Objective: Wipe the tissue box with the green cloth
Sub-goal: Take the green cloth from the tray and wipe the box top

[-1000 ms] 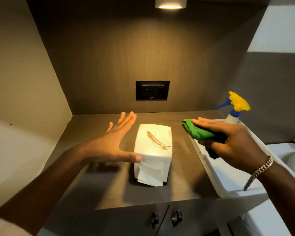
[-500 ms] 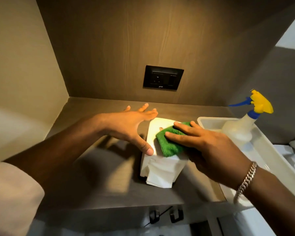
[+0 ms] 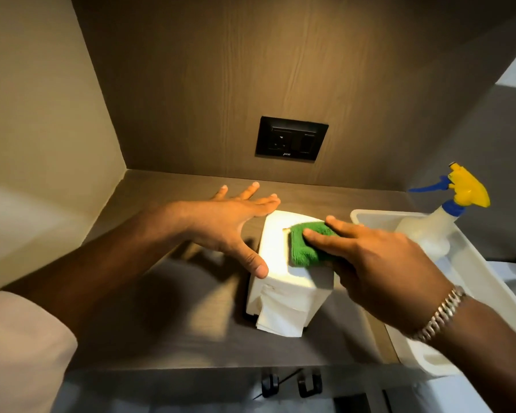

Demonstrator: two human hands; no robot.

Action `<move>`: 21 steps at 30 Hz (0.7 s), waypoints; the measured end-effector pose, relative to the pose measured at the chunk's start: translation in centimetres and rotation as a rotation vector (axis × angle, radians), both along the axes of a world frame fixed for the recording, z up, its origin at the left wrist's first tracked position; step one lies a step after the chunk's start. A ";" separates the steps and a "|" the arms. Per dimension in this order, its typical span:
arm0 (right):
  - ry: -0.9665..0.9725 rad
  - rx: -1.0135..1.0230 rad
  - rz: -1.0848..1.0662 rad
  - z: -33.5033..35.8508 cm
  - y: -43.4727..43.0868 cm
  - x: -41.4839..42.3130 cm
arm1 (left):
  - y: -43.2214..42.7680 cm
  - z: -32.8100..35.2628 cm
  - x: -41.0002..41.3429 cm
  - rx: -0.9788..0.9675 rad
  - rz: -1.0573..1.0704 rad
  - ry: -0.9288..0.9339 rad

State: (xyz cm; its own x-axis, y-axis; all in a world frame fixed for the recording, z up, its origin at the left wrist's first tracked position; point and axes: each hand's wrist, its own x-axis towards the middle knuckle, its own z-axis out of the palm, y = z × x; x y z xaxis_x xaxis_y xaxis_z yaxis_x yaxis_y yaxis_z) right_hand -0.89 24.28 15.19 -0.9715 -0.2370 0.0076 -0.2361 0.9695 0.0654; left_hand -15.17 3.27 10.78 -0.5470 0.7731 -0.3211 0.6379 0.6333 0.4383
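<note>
A white tissue box (image 3: pixel 276 257) stands on the brown counter, with tissues hanging from its near face. My right hand (image 3: pixel 379 263) presses a folded green cloth (image 3: pixel 306 247) flat onto the box's top, fingers spread over it. A sliver of a brown stain shows at the cloth's far left edge. My left hand (image 3: pixel 227 222) is open, with the thumb tip against the box's left top edge and the fingers reaching past its far corner.
A white plastic tray (image 3: pixel 489 281) sits right of the box and holds a spray bottle (image 3: pixel 429 234) with a yellow and blue head. A black wall socket (image 3: pixel 291 143) is on the back panel. Walls close in at left and back. Two cabinet knobs (image 3: pixel 289 383) sit below the counter edge.
My right hand brought the green cloth from beside the tray onto the box's top, covering the brown stain. My left hand moved in until its thumb met the box's left edge.
</note>
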 end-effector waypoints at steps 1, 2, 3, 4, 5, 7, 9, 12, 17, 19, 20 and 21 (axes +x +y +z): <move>-0.009 0.030 0.004 -0.2 -0.4 0.9 | -0.1 -0.1 0.0 0.008 0.004 -0.003; -0.029 0.042 0.019 -0.5 -1.1 1.6 | -0.1 -0.2 0.0 0.016 0.008 -0.010; -0.039 0.037 0.042 -0.8 -1.7 1.7 | 0.0 -0.2 0.0 0.021 0.008 -0.018; -0.015 0.031 0.066 -1.0 -2.2 1.2 | 0.0 -0.2 0.0 0.024 0.007 -0.024; 0.037 0.027 0.075 -0.9 -2.4 0.2 | -0.1 -0.2 0.0 0.027 0.010 -0.026; 0.070 0.034 0.036 -0.1 -2.2 -1.6 | -0.1 -0.1 0.0 0.030 0.016 -0.020; 0.030 0.062 -0.031 0.5 -1.3 -1.6 | -0.1 -0.1 0.1 0.038 0.020 -0.012; -0.005 0.115 -0.013 0.4 -2.3 1.4 | -0.2 -0.3 0.1 0.061 0.027 -0.017; 0.101 0.035 -0.001 -0.4 -4.4 -1.4 | -0.3 -0.8 0.2 0.092 0.065 -0.070; 0.123 0.052 -0.090 0.0 -3.9 -3.3 | -0.3 -0.9 0.3 0.088 0.103 -0.092; 0.104 0.061 -0.129 0.1 -3.3 -3.9 | -0.4 -0.8 0.3 0.077 0.126 -0.096; 0.093 0.055 -0.160 0.1 -2.6 -3.8 | -0.4 -0.7 0.4 0.060 0.144 -0.096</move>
